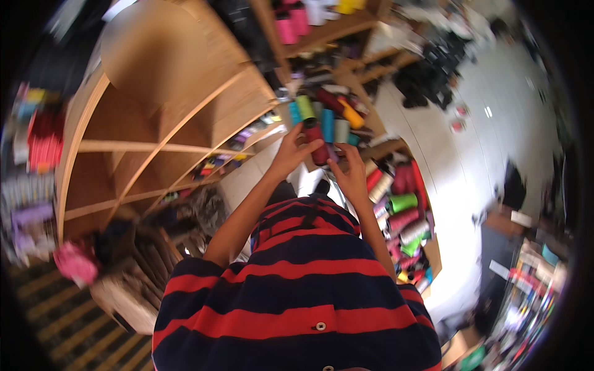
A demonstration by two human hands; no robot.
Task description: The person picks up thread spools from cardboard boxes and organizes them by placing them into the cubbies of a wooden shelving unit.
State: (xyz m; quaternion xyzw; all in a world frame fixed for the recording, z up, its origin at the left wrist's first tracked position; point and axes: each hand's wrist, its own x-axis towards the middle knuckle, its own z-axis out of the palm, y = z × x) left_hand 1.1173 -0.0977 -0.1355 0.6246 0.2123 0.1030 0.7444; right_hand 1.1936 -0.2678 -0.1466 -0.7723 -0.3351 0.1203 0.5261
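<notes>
My left hand (291,153) is closed on a dark red thread spool (315,143), its thumb lying across the side. A lime green spool (305,108) stands just beyond those fingers. My right hand (351,172) has its thumb and fingertips curled around a small purple spool (332,153), partly hidden beside the red one. Both hands are over the near edge of a cardboard box of mixed spools, among them a blue spool (327,125), a grey-green spool (341,130) and an orange spool (351,114).
A wooden shelf unit (167,145) with open compartments rises on the left. Another box (435,263) full of coloured spools sits by my right forearm. Pink spools (291,25) stand on a far shelf. Black bags or cloth (433,74) lie on the pale tiled floor (458,185).
</notes>
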